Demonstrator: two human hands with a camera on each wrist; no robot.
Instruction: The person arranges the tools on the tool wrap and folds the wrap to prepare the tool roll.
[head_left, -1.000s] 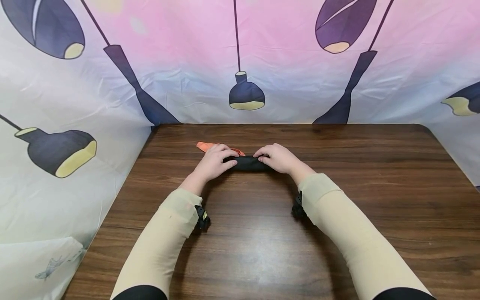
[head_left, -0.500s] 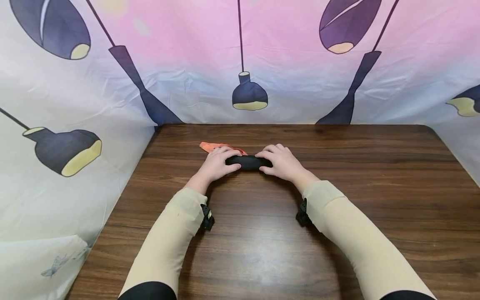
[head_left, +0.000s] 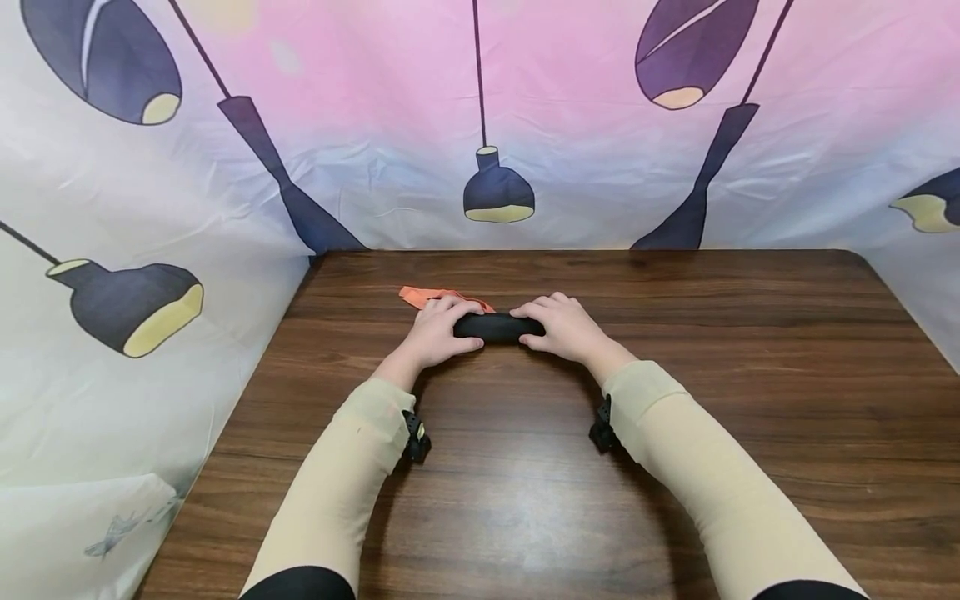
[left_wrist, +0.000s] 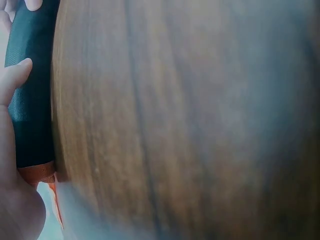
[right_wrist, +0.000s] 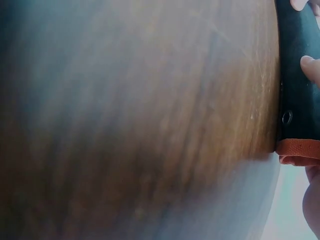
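Note:
A tight roll of black fabric [head_left: 498, 328] lies crosswise on the table, toward its far side. My left hand [head_left: 438, 331] grips its left end, fingers over the far side and thumb along the near side. At the other end my right hand [head_left: 567, 327] holds the roll the same way. Orange edging [left_wrist: 37, 172] trims the end in the left wrist view, and the right wrist view shows orange edging [right_wrist: 300, 149] there too, plus a metal eyelet [right_wrist: 287, 117]. An orange strap [head_left: 422, 295] lies behind the left hand, partly hidden by it.
The dark wood-grain table [head_left: 510, 467] reaches back to a printed cloth backdrop [head_left: 405, 192]. More cloth [head_left: 112, 400] hangs along the left edge. A small black wrist camera [head_left: 417, 437] sits on the left sleeve, another wrist camera [head_left: 602, 429] on the right.
The thumbs have come down from the top of the roll to its near side, and more of the roll shows between the hands. The hands have barely moved over the last half second.

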